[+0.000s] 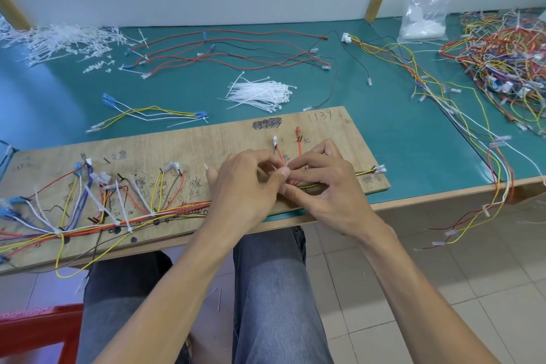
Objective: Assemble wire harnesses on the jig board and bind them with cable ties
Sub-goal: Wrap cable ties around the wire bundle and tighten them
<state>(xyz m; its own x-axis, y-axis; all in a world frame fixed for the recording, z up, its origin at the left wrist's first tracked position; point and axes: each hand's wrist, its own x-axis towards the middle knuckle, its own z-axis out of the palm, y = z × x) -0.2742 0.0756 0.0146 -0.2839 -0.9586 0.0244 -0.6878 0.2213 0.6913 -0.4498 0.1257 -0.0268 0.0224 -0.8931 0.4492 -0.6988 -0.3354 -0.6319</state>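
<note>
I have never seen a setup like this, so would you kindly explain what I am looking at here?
It is one picture from a camera worn on a person's head, looking down at their bare hands. A wooden jig board lies on a green table, with coloured wires routed along it and bound by white ties. The left hand pinches what looks like a cable tie; the right hand grips the wire bundle. Spare cable ties lie behind the board, a wire heap far right.

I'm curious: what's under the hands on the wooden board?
Red, yellow and black wires run under the left hand and right hand. What the fingertips pinch is covered.
</note>
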